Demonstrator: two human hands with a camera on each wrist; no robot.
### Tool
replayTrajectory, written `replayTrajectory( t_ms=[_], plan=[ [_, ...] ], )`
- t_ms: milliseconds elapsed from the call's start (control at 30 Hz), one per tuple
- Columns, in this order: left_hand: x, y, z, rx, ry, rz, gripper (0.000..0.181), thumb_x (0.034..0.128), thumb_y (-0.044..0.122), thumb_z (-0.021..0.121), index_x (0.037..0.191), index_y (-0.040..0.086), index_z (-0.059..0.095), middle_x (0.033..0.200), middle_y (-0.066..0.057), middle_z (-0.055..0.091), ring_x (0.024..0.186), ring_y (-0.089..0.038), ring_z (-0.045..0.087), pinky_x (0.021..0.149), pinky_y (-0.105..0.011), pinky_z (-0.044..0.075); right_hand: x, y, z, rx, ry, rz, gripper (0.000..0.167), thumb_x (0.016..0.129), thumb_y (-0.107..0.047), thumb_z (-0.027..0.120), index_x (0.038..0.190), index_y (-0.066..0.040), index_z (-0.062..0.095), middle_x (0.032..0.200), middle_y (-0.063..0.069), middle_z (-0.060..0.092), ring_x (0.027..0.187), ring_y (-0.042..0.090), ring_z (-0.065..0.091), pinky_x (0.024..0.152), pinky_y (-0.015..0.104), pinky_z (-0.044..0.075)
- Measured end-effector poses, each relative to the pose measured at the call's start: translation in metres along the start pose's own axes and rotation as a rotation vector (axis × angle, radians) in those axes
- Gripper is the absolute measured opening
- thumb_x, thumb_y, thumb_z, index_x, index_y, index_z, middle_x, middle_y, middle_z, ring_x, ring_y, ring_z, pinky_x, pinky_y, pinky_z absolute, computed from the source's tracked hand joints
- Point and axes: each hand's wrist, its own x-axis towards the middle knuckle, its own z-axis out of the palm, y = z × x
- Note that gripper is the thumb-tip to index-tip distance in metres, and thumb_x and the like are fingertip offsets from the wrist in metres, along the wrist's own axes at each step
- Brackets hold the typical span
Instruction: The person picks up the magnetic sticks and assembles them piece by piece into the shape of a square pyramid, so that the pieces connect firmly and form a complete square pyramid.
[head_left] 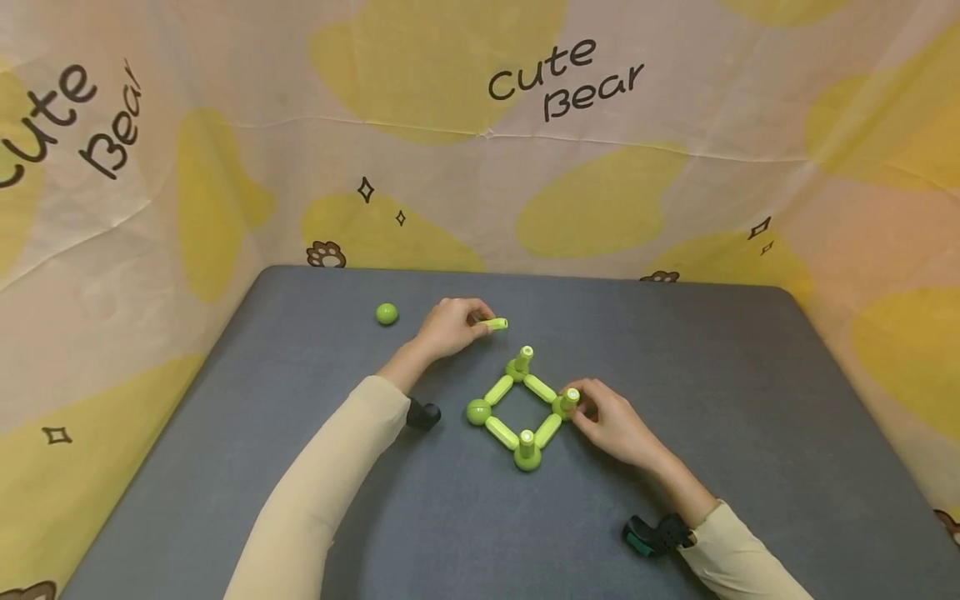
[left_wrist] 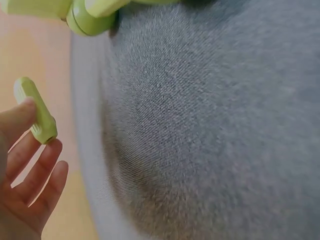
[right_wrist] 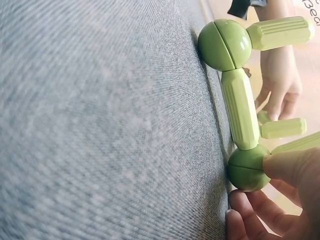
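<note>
A square of light green rods joined by darker green balls lies mid-table in the head view. Upright rods stand on its back, right and front balls; the left ball [head_left: 478, 412] has a bare top. Beyond the back corner, my left hand [head_left: 450, 327] pinches a loose light green rod [head_left: 498, 323] between thumb and fingers, held off the table in the left wrist view. My right hand [head_left: 613, 423] pinches the square's right corner ball [right_wrist: 247, 170]. The front ball [right_wrist: 224, 45] shows at the top of the right wrist view, its upright rod [right_wrist: 282, 33] attached.
A loose green ball [head_left: 386, 314] sits at the back left of the grey table [head_left: 315, 358]. Printed cloth walls [head_left: 420, 167] rise behind and beside the table. Dark devices [head_left: 660, 535] are worn at both wrists.
</note>
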Motion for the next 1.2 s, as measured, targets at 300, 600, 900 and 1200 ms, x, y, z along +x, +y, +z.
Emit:
replayTrajectory(
  t_ms=[300,600,900,1200],
  plan=[
    [-0.032,0.011,-0.008,-0.083,0.03,0.065,0.016,0.0844,0.024,0.066,0.1,0.019,0.065,0.092,0.004,0.067,0.082,-0.01,0.062,0.07,-0.028,0.049,-0.001,0.002,-0.001,0.006,0.003,0.0,0.023,0.083,-0.005,0.065,0.104,-0.014,0.06,0.091,-0.002,0.057,0.075,0.006,0.054,0.064,0.024,0.046],
    [-0.064,0.016,-0.012,-0.208,0.04,0.119,0.027,0.0828,0.015,0.068,0.11,0.012,0.065,0.099,-0.001,0.068,0.081,-0.011,0.065,0.069,-0.024,0.051,-0.001,0.001,-0.001,-0.017,0.002,-0.007,0.022,0.084,-0.006,0.063,0.104,-0.014,0.06,0.089,-0.003,0.056,0.075,0.006,0.053,0.064,0.024,0.045],
    [-0.088,0.018,-0.008,-0.261,0.024,0.124,0.02,0.0806,0.013,0.07,0.1,0.012,0.065,0.091,0.0,0.068,0.079,-0.01,0.065,0.068,-0.023,0.052,0.0,0.001,0.0,-0.017,0.002,-0.005,0.021,0.085,-0.006,0.063,0.104,-0.015,0.06,0.09,-0.003,0.056,0.076,0.007,0.053,0.064,0.026,0.046],
    [-0.101,0.014,0.009,-0.268,0.004,0.156,0.019,0.0795,0.011,0.07,0.097,0.012,0.065,0.086,0.001,0.067,0.076,-0.008,0.063,0.067,-0.02,0.051,0.0,0.001,0.001,-0.013,0.013,-0.012,0.022,0.084,-0.005,0.063,0.103,-0.015,0.06,0.089,-0.003,0.057,0.076,0.007,0.054,0.065,0.026,0.046]
  ],
)
